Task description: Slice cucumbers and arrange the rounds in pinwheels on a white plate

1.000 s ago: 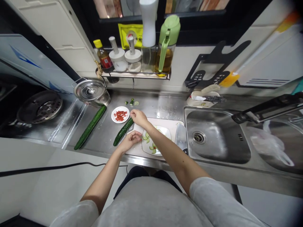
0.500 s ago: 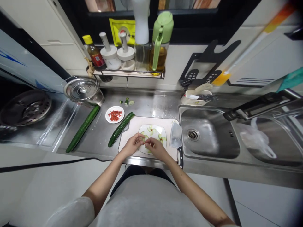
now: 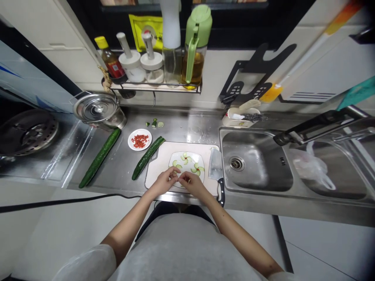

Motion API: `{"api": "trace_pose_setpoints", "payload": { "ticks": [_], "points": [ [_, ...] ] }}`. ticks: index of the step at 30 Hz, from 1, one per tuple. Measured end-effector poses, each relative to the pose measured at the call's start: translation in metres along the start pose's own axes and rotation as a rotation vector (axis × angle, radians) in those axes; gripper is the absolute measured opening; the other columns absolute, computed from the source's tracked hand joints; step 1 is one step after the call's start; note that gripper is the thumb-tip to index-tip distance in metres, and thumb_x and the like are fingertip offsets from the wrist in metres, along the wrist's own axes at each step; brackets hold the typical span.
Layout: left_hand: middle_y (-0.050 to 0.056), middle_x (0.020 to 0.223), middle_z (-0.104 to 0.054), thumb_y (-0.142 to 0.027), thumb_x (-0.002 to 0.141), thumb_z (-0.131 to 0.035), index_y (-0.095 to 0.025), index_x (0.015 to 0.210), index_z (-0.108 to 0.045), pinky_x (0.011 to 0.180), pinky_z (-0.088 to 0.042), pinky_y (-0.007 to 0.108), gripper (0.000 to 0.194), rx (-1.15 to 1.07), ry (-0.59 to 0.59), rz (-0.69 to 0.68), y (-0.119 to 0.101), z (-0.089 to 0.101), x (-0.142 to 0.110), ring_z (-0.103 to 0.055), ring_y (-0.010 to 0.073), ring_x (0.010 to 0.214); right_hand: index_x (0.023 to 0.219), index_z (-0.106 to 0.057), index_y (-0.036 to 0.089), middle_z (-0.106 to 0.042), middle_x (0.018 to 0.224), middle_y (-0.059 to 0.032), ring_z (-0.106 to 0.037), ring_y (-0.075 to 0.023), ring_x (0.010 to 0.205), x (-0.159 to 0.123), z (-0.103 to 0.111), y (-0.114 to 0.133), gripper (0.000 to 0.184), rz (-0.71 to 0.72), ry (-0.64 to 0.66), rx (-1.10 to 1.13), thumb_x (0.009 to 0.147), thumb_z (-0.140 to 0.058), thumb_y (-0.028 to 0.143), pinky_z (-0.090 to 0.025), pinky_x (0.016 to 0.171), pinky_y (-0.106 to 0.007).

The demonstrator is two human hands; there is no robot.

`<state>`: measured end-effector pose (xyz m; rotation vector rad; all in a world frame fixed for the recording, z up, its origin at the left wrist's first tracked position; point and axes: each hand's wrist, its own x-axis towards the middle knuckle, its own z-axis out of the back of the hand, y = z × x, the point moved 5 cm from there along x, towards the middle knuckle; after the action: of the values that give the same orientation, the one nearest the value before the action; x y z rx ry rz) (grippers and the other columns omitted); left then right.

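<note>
My left hand (image 3: 166, 181) and my right hand (image 3: 191, 182) meet fingertip to fingertip over the near part of a white squarish plate (image 3: 172, 156). Both are pinched closed; whatever sits between the fingers is too small to make out. Thin cucumber slices (image 3: 197, 169) lie on the plate in curved, flower-like groups with red bits at their centres. Part of the plate is hidden under my hands. It rests on a pale cutting board (image 3: 158, 160), with a kitchen knife (image 3: 216, 166) along the board's right side. A small white dish of chopped red pieces (image 3: 140, 140) stands to the left.
Two whole cucumbers (image 3: 101, 158) (image 3: 148, 158) lie left of the board, with cucumber ends (image 3: 154, 123) behind. A lidded steel pot (image 3: 99, 111) stands at back left. The sink (image 3: 258, 160) is on the right, holding a plastic bag (image 3: 312, 166) in its far basin. A condiment rack (image 3: 158, 86) hangs above.
The view has shifted slightly, moving everything a little left and up. Between my fingertips, the red bit seen earlier no longer shows. Both hands remain together over the plate.
</note>
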<state>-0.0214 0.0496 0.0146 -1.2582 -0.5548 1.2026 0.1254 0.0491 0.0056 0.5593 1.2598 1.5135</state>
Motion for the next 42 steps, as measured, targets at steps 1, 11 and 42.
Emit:
{"api": "trace_pose_setpoints", "payload": {
  "ticks": [1, 11, 42],
  "points": [
    [-0.003, 0.076, -0.059, -0.025, 0.083, -0.054, -0.021, 0.106, -0.055, 0.069, -0.039, 0.025, 0.024, 0.001, -0.006, 0.000, 0.000, 0.000, -0.001, -0.054, 0.0121, 0.070, 0.075, -0.062, 0.018, -0.059, 0.066, 0.0022, -0.049, -0.0112, 0.060, 0.001, -0.001, 0.000, 0.016, 0.001, 0.007, -0.006, 0.080, -0.057, 0.033, -0.037, 0.058, -0.023],
    [-0.002, 0.076, -0.062, -0.027, 0.081, -0.057, -0.023, 0.099, -0.061, 0.067, -0.038, 0.025, 0.019, 0.149, -0.229, 0.079, 0.011, 0.021, 0.004, -0.054, 0.0138, 0.068, 0.074, -0.067, 0.019, -0.065, 0.069, -0.0002, -0.054, -0.0128, 0.063, 0.018, 0.005, 0.002, 0.012, 0.022, -0.057, -0.196, 0.078, -0.057, 0.025, -0.038, 0.061, -0.024],
    [0.003, 0.082, -0.063, -0.028, 0.080, -0.062, -0.024, 0.090, -0.065, 0.070, -0.035, 0.028, 0.012, 0.488, -0.346, 0.212, 0.031, 0.024, 0.040, -0.055, 0.0187, 0.078, 0.088, -0.063, 0.021, -0.067, 0.090, -0.0058, -0.056, -0.0183, 0.080, 0.066, -0.017, -0.008, 0.022, -0.080, 0.023, -0.683, 0.093, -0.043, 0.028, -0.027, 0.058, -0.027]
  ]
}}
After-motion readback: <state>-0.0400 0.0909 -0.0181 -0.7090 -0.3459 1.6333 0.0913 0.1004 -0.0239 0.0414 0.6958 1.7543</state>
